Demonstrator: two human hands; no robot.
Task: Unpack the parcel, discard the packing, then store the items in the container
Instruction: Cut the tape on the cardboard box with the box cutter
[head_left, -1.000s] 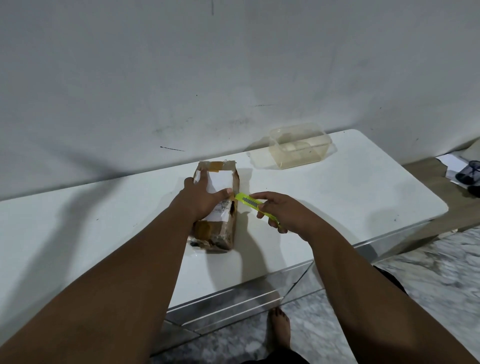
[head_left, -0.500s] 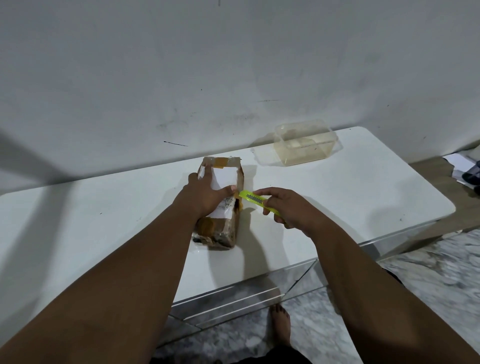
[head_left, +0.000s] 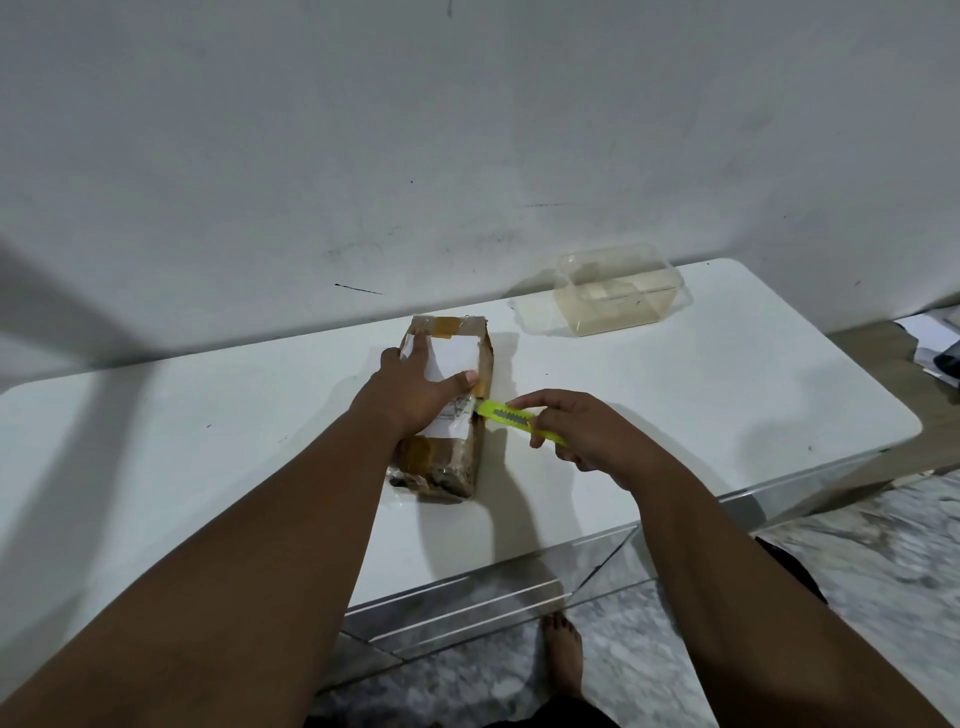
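Note:
A brown taped parcel (head_left: 451, 457) with a white label lies on the white table (head_left: 701, 415). My left hand (head_left: 415, 389) presses flat on its top, fingers spread over the label. My right hand (head_left: 576, 431) grips a yellow-green utility knife (head_left: 511, 415), whose tip touches the parcel's right edge just below my left thumb. A clear plastic container (head_left: 618, 296) stands empty at the back right of the table, apart from the parcel.
A white wall rises right behind the table. The table's front edge runs above a marble-patterned floor (head_left: 883, 561), where my bare foot (head_left: 563, 654) shows. Papers and a dark object (head_left: 940, 348) lie on a wooden surface at far right.
The knife tip has slid a little toward me along the parcel's right edge. My left hand keeps pressing the parcel down. The camera has shifted slightly.

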